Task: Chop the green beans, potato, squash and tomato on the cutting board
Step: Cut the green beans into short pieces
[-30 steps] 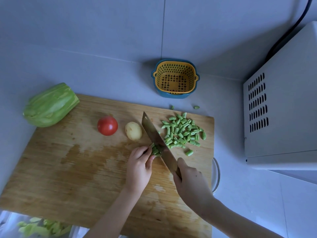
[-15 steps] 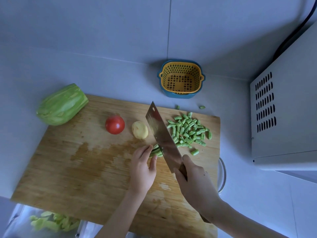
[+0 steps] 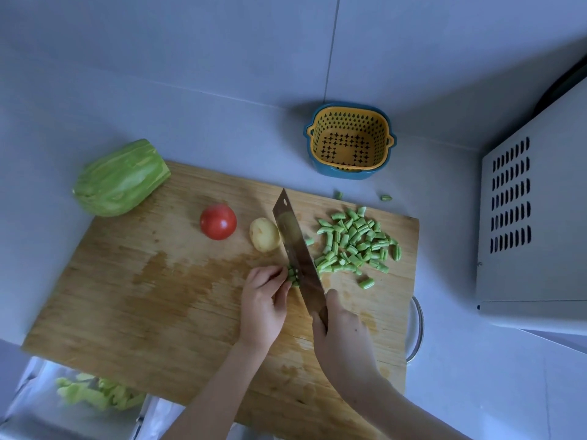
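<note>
On the wooden cutting board (image 3: 133, 300) my left hand (image 3: 263, 303) pinches the last short stubs of green beans (image 3: 293, 276) with curled fingertips. My right hand (image 3: 341, 335) grips the handle of a cleaver (image 3: 297, 249), whose blade stands on the board right against those stubs. A heap of chopped bean pieces (image 3: 355, 242) lies to the blade's right. A small potato (image 3: 263, 234) and a red tomato (image 3: 218, 221) sit whole just left of the blade. The peeled green squash (image 3: 122, 177) rests at the board's far left corner.
A yellow strainer in a blue bowl (image 3: 349, 141) stands behind the board. Two bean pieces (image 3: 386, 197) lie on the counter. A white appliance (image 3: 533, 236) is at the right, a glass rim (image 3: 417, 331) by the board's right edge, and a bag of green peelings (image 3: 95, 392) below.
The cleaver was lifted half a second ago and has come back down onto the bean stubs. My left fingers have curled tighter round the beans.
</note>
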Available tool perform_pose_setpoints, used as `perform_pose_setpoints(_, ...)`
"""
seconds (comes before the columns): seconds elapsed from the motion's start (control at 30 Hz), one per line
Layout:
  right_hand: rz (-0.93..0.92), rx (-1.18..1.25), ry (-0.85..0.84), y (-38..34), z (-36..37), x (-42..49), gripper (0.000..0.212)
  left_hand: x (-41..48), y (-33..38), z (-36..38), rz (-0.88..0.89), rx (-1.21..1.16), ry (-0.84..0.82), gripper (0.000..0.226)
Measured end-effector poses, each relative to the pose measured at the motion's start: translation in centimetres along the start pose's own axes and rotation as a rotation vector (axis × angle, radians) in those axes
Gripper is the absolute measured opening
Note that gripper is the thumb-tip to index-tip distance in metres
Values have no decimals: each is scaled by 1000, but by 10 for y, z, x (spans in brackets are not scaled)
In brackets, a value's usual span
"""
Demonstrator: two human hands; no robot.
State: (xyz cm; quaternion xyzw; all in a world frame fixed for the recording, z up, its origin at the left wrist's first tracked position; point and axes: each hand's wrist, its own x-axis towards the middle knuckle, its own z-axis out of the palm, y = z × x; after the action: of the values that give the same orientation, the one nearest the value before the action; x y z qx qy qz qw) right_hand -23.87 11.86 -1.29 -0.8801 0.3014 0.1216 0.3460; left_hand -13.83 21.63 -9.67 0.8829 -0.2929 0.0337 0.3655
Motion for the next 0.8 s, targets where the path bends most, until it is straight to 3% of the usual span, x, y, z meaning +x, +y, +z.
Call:
perform_pose_setpoints(0.53,-21,29,59,-6,2,21,3,2,6,-7,36,46,-63,23)
perform_pose_setpoints(0.8,-91,193,114,6,-19,-2,32,-2,10,-17,-25,53,-92,37)
